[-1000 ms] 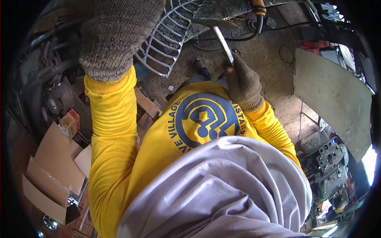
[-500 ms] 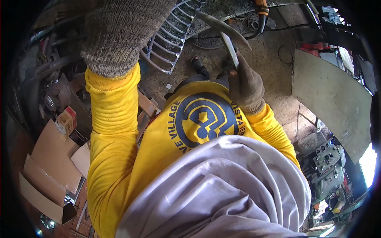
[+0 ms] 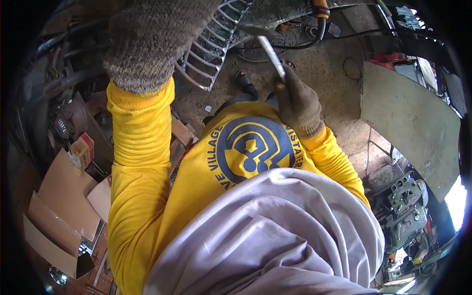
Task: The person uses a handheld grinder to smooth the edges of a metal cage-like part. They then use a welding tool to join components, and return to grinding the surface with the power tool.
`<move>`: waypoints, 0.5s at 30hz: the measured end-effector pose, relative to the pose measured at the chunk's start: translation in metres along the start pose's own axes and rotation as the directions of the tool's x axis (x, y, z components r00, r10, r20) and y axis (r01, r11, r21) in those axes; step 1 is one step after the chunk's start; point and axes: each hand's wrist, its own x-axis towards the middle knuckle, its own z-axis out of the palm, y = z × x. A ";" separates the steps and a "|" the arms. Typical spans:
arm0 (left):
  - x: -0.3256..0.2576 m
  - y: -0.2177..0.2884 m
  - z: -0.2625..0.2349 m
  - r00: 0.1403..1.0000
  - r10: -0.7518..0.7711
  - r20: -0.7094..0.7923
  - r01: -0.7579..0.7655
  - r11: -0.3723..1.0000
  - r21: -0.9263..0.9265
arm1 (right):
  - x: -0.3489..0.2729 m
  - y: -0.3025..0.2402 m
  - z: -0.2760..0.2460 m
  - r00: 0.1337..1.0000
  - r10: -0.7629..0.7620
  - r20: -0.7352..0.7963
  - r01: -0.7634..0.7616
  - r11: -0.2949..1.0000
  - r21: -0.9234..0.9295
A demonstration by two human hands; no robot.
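My right hand (image 3: 301,101), in a brown knit glove, is wrapped round the pale metal handle of a chipping hammer (image 3: 272,56). The hammer's dark, blurred head lies by the right edge of a metal grille (image 3: 201,51); I cannot tell if they touch. Curved rods run between the grille's side bars. My left hand (image 3: 152,44), in a thick grey-brown knit glove, looms large at the upper left, close beside the grille. Its fingers are out of sight past the top edge, so whether it grips anything is hidden.
An orange-bodied power tool (image 3: 321,11) with a dark cable lies at the top. A large flat sheet panel (image 3: 408,128) stands at the right, above a green-grey machine (image 3: 405,211). Opened cardboard boxes (image 3: 66,191) sit at the left. A sandalled foot (image 3: 242,77) is on the floor.
The hammer has swung, its head moving down and left toward the grille. My right hand has shifted slightly left. My left hand has barely moved.
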 end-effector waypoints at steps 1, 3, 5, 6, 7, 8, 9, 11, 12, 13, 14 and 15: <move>0.002 -0.003 0.001 1.000 -0.002 -0.012 0.002 1.000 -0.015 | -0.001 0.002 -0.001 1.000 -0.003 -0.017 0.004 1.000 0.027; 0.005 -0.010 0.002 0.999 -0.018 -0.043 0.014 0.997 -0.078 | -0.001 0.005 -0.004 0.999 0.006 -0.053 -0.003 0.999 0.053; 0.006 -0.017 0.002 0.997 -0.029 -0.067 0.019 0.990 -0.140 | 0.001 0.005 -0.006 0.996 0.030 -0.084 -0.025 0.997 0.067; 0.008 -0.019 0.001 0.996 -0.023 -0.084 0.011 0.988 -0.151 | 0.003 0.005 -0.007 0.994 0.042 -0.100 -0.034 0.997 0.075; 0.007 -0.019 0.003 0.996 -0.012 -0.087 -0.001 0.988 -0.154 | 0.001 0.007 -0.007 0.992 0.076 -0.097 -0.065 0.992 0.104; 0.007 -0.019 0.003 0.993 0.018 -0.113 -0.031 0.993 -0.118 | -0.002 0.009 -0.008 0.990 0.110 -0.093 -0.097 0.986 0.133; 0.006 -0.019 0.004 0.989 0.050 -0.137 -0.062 0.995 -0.080 | -0.004 0.009 -0.007 0.986 0.144 -0.088 -0.128 0.979 0.161; 0.006 -0.015 0.004 0.987 0.075 -0.144 -0.080 0.996 -0.031 | -0.002 0.005 -0.008 0.990 0.085 -0.115 -0.071 0.990 0.122; 0.006 -0.016 0.005 0.988 0.083 -0.131 -0.085 0.996 -0.009 | 0.000 0.003 -0.009 0.990 0.056 -0.129 -0.043 0.994 0.102; 0.004 -0.014 0.007 0.988 0.098 -0.120 -0.097 0.995 0.012 | 0.000 0.003 -0.009 0.993 0.041 -0.112 -0.030 0.995 0.095; 0.003 -0.014 0.008 0.986 0.120 -0.116 -0.116 0.992 0.040 | 0.002 0.005 -0.008 0.995 0.026 -0.095 -0.018 0.996 0.089; 0.002 -0.014 0.011 0.983 0.145 -0.108 -0.138 0.988 0.069 | 0.003 0.006 -0.007 0.997 0.012 -0.078 -0.005 0.997 0.082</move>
